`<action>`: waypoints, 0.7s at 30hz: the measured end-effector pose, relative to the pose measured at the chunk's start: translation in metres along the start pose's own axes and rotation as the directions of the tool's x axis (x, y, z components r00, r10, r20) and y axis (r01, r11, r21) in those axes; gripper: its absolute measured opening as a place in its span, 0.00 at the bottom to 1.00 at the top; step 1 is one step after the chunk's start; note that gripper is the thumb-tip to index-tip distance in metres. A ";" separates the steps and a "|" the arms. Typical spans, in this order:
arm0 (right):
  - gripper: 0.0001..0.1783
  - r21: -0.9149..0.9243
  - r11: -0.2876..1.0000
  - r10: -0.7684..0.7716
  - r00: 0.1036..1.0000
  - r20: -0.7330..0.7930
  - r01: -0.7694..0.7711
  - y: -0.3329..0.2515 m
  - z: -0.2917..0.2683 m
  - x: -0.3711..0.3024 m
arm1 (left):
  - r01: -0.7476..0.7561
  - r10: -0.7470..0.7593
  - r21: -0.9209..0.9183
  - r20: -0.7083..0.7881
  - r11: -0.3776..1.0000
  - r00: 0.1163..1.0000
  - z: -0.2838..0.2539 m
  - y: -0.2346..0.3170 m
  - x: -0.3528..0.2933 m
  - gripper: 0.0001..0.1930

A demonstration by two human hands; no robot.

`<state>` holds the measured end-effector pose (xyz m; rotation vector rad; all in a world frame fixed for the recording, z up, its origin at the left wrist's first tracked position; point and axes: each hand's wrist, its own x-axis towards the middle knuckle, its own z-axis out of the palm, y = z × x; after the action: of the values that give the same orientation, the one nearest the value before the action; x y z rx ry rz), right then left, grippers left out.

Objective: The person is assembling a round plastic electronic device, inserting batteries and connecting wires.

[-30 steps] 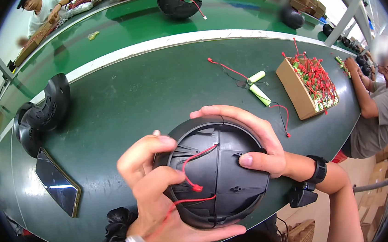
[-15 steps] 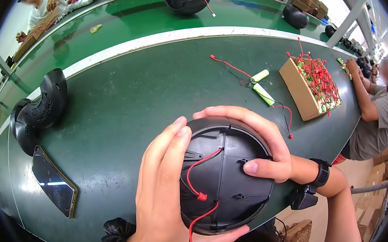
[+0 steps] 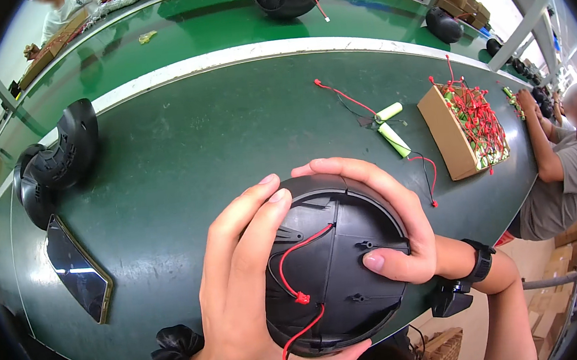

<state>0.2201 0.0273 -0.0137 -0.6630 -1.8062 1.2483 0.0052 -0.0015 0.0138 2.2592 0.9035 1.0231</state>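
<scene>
Between my hands is a round black plastic shell, its hollow, ribbed inside turned up. A red and black wire ending in a small red connector lies across it, and a second red wire runs out over the near rim. My left hand clasps the left side, fingers at the far rim and thumb under the near edge. Around the far and right rim wraps my right hand, with its thumb pressed on the inner face. What lies beneath the shell is hidden.
Two green battery cells with red leads lie beyond, beside a cardboard box full of wired cells. Curved black shells and a phone are at left. A green conveyor carries another shell. A co-worker works at right.
The shell and my hands have barely shifted; the shell looks slightly re-tilted. On the far conveyor, the shells have drifted a little to the right.
</scene>
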 end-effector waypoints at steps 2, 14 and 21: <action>0.41 0.006 1.000 -0.012 1.000 -0.010 0.012 0.000 0.001 0.001 | 0.010 -0.010 0.008 -0.009 1.000 1.000 0.001 0.002 0.000 0.64; 0.41 0.104 0.995 0.003 1.000 -0.031 0.001 0.003 0.003 0.000 | 0.020 -0.020 0.022 0.000 1.000 1.000 0.002 0.003 -0.002 0.65; 0.40 0.072 0.997 -0.010 1.000 0.016 0.009 0.003 -0.002 0.002 | 0.045 -0.045 -0.001 0.043 0.999 0.998 -0.002 0.004 -0.002 0.66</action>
<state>0.2208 0.0309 -0.0157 -0.6053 -1.7669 1.3090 0.0039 -0.0051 0.0166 2.2403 0.9312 0.9514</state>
